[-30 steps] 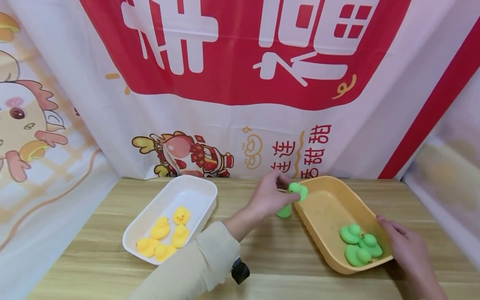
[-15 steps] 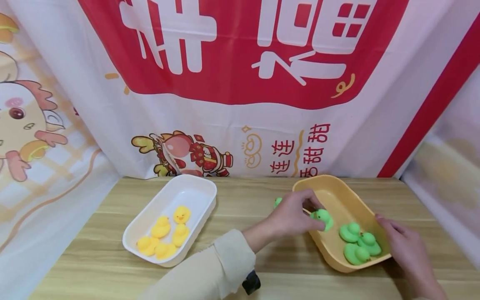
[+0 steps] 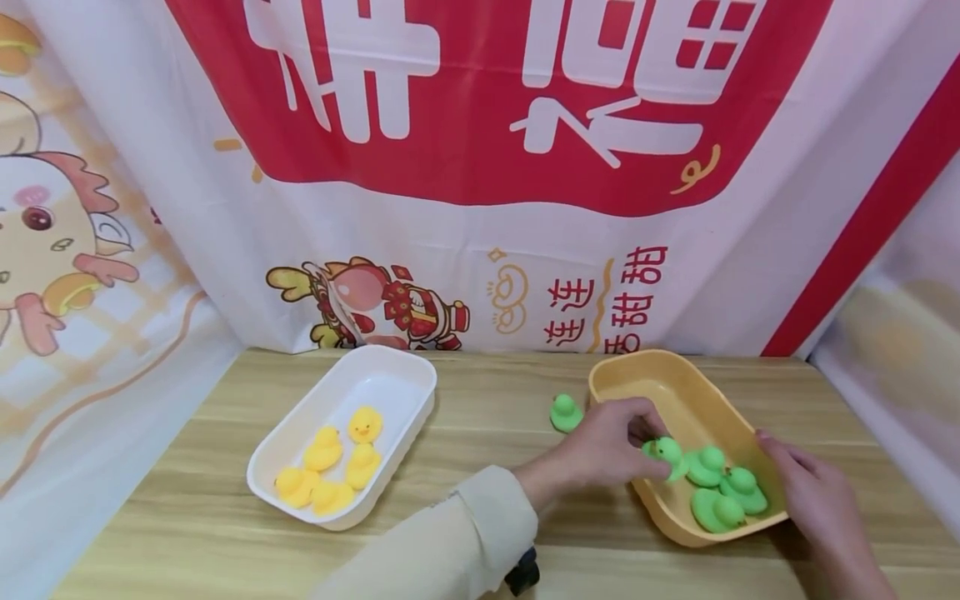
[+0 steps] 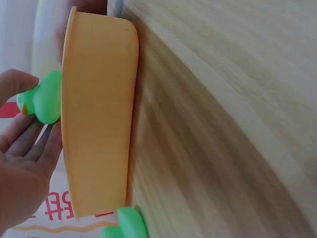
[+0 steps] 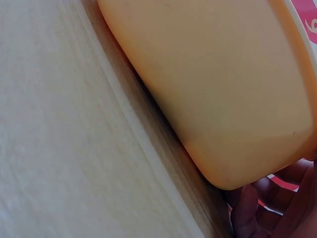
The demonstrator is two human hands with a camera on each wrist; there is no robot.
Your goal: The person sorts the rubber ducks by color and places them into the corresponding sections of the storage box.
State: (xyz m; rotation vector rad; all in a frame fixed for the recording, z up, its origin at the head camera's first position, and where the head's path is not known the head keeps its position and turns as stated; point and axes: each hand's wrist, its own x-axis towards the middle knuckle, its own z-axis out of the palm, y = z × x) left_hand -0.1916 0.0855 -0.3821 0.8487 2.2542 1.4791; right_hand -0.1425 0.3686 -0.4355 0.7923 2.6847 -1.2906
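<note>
Between the thumb and fingers of my left hand [image 3: 609, 443] is a green rubber duck [image 3: 669, 454], pinched over the near side of the orange tray [image 3: 651, 385]. In the left wrist view that duck [image 4: 48, 96] is at the tray's rim, with the fingers under it. Several other green ducks [image 3: 717, 510] lie in the tray's near end. My right hand [image 3: 813, 492] grips the tray's right side; the right wrist view shows its fingers [image 5: 245, 210] at the tray's lower corner. One more green duck [image 3: 566, 412] stands on the table left of the tray.
A white tray [image 3: 386, 375] holding several yellow rubber ducks [image 3: 322, 450] stands on the left of the wooden table [image 3: 480, 400]. A printed cloth [image 3: 480, 275] hangs behind the table, and cloth walls close both sides.
My left hand has carried its green duck from the tray's far left edge rightward and nearer, over the inside. The duck left on the table has come into full view. The right hand stays put.
</note>
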